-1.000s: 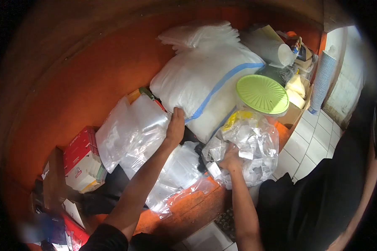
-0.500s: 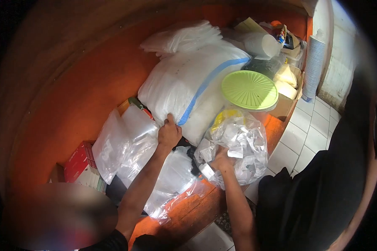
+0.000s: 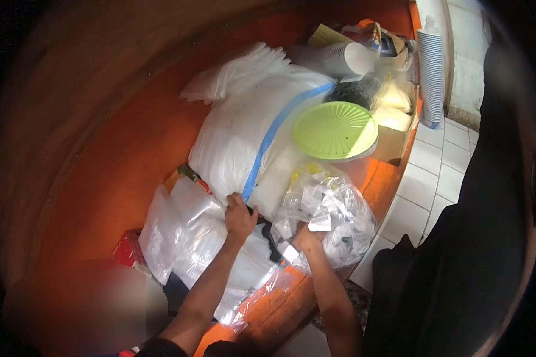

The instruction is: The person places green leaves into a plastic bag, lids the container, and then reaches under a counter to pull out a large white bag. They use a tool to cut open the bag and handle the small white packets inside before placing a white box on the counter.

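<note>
My left hand (image 3: pixel 241 218) rests at the lower edge of a large white sack (image 3: pixel 238 134) with a blue stripe (image 3: pixel 268 137). Its fingers are apart, with the thumb out to the right, and nothing shows between them. A clear plastic bag (image 3: pixel 348 208) full of crumpled white paper slips lies to the right. My right hand (image 3: pixel 307 239) is at the left side of this bag, its fingers hidden among the plastic and slips. Clear plastic bags (image 3: pixel 190 232) are spread under and beside my left forearm.
A green lid (image 3: pixel 335 130) is just above the paper-filled bag. Stacked cups (image 3: pixel 430 77) stand at the right, near the tiled floor (image 3: pixel 418 178). Folded white plastic (image 3: pixel 232 71) lies on the sack. A red box (image 3: pixel 127 248) is at the left.
The view has shifted, so the sack and lid appear farther left. My left hand's fingers have opened at the sack's edge. Paper slips in the clear bag have moved around my right hand.
</note>
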`<state>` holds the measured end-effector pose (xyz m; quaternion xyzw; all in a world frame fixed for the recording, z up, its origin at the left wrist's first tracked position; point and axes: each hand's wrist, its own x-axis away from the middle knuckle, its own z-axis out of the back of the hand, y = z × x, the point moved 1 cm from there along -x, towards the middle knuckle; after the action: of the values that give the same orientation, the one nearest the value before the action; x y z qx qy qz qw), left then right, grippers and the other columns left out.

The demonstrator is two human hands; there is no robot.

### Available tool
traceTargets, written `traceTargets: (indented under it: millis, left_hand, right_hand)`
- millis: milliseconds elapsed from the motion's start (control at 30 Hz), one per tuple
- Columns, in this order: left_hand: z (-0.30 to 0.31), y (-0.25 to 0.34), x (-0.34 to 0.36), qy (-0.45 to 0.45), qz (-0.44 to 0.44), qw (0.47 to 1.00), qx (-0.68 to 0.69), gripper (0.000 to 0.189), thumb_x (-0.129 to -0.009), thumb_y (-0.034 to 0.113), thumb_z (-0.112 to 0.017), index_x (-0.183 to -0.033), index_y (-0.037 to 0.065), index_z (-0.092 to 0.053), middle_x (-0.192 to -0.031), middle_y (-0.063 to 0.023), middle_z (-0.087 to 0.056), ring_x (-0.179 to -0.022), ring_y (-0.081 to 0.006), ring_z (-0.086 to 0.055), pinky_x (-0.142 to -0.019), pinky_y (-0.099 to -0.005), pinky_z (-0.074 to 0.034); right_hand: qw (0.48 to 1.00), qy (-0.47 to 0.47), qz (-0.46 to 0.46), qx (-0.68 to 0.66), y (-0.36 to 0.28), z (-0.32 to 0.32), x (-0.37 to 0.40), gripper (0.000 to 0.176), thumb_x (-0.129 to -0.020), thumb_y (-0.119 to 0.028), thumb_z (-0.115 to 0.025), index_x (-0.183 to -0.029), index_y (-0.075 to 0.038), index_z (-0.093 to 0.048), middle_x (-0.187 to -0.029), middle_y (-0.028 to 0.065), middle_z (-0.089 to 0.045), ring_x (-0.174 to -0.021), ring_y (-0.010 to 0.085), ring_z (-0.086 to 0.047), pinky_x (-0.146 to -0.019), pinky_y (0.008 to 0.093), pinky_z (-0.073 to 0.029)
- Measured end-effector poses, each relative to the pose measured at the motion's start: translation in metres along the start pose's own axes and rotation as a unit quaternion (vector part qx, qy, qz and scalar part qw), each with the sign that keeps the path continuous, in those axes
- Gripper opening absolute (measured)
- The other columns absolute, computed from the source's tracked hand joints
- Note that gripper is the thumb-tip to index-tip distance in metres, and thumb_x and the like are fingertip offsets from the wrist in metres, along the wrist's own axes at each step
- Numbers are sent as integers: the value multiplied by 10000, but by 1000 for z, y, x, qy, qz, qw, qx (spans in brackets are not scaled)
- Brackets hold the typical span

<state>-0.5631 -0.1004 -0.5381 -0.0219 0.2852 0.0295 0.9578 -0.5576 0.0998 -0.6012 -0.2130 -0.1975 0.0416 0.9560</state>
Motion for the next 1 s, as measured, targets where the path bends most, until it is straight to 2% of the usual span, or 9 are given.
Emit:
traceTargets:
  millis: [267,400,500,567,633,767,800,867,1000]
  left_hand:
    - [-11,12,18,-5,-88,984,-155,423,-818,182,-649,-1206,86,-510,-1057,-157,-508,-943,-289,-557,-800,-405,-473]
    - [-1,10,17,-8,-71,987,-143,324,-847,163,-613,-1157,118,-531,-1032,-143,-561,-939,-271,-587,-790,-415,-470]
    - [5,18,39,-191,-37,977,-89,337,-854,166,-602,-1175,102,-525,-1046,-172,-622,-966,-268,-632,-814,-410,-480]
    - [-7,24,106,-323,9,937,130,329,-867,118,-505,-1188,45,-501,-1125,-176,-643,-1026,-340,-636,-928,-557,-430]
    - [-3,34,150,-163,-115,978,60,337,-878,125,-474,-1210,72,-499,-1121,-168,-642,-1038,-344,-621,-924,-581,-410]
    - [13,7,122,-363,-119,901,205,319,-797,183,-640,-1110,139,-591,-1154,-163,-588,-1108,-366,-535,-871,-552,-416]
    - [47,1,112,-287,-160,925,193,356,-739,196,-678,-1092,167,-638,-1115,-101,-636,-1098,-368,-554,-935,-543,-407]
    - [49,-26,93,-136,-62,983,108,380,-728,160,-725,-1086,136,-601,-1155,-115,-531,-1126,-348,-466,-909,-493,-400]
    - [101,-87,81,14,123,992,14,812,-678,134,-729,-1417,223,-404,-1501,-98,-317,-1297,-369,-347,-1031,-525,-333]
  right_hand:
    - [994,84,45,-57,14,-10,1,1117,-708,-427,-697,-1538,2,-85,-1597,241,-90,-1486,392,-39,-1197,518,-51]
    - [990,102,7,102,4,-9,5,1380,-584,-725,-723,-1532,-5,-24,-1569,266,-104,-1453,429,-167,-1160,531,-214]
    - [985,97,-25,142,5,-10,13,1297,-663,-658,-706,-1548,-57,29,-1589,234,-3,-1468,437,-78,-1154,581,-182]
    - [978,103,-37,176,-3,0,35,1024,-790,-465,-623,-1556,-98,-51,-1599,201,-84,-1459,467,-78,-1144,627,-103]
    - [975,101,-35,197,-14,5,48,899,-856,-390,-575,-1562,-129,-85,-1603,182,-114,-1454,477,-87,-1146,632,-71]
    - [965,176,-58,185,-11,-12,40,784,-871,-323,-587,-1543,-180,-210,-1537,161,-232,-1394,436,-246,-1154,555,-119]
    - [966,183,-37,180,-13,-7,44,776,-866,-318,-589,-1535,-162,-229,-1518,187,-242,-1402,439,-226,-1148,549,-136]
    - [966,190,-23,175,-21,5,61,768,-861,-312,-591,-1527,-145,-248,-1499,214,-251,-1410,443,-207,-1141,544,-152]
    - [954,242,23,178,-34,29,95,733,-830,-271,-593,-1486,-114,-306,-1415,247,-317,-1336,399,-293,-1093,528,-215]
